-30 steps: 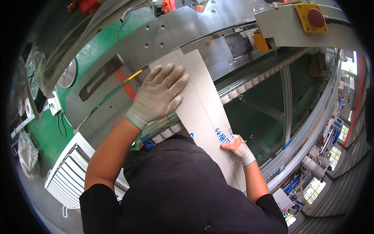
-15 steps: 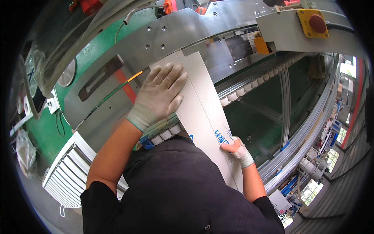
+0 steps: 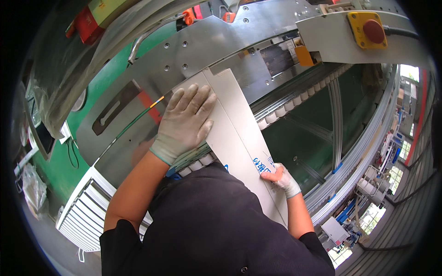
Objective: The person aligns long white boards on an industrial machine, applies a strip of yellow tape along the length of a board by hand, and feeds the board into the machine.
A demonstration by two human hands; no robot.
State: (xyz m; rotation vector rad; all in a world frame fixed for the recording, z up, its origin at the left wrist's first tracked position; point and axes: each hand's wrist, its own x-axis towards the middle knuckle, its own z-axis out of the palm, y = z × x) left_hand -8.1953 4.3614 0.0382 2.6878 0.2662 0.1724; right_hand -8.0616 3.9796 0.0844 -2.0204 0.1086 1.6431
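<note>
A long flat white cardboard panel (image 3: pixel 239 133) with blue print lies on the metal feed bed of a machine, its far end pointing into the machine. My left hand (image 3: pixel 186 122), in a pale work glove, presses flat with spread fingers on the panel's left side near its far end. My right hand (image 3: pixel 281 177), also gloved, holds the panel's right edge close to my body. My dark shirt hides the near end of the panel.
Silver metal plates (image 3: pixel 193 50) curve over the machine's green frame (image 3: pixel 60 170). White rollers (image 3: pixel 285 108) run beside the panel. A red emergency button on a yellow box (image 3: pixel 368 30) sits upper right. White slatted guard (image 3: pixel 83 216) at lower left; railings at right.
The panel and both hands have stayed almost in place; my left hand has shifted slightly along the panel.
</note>
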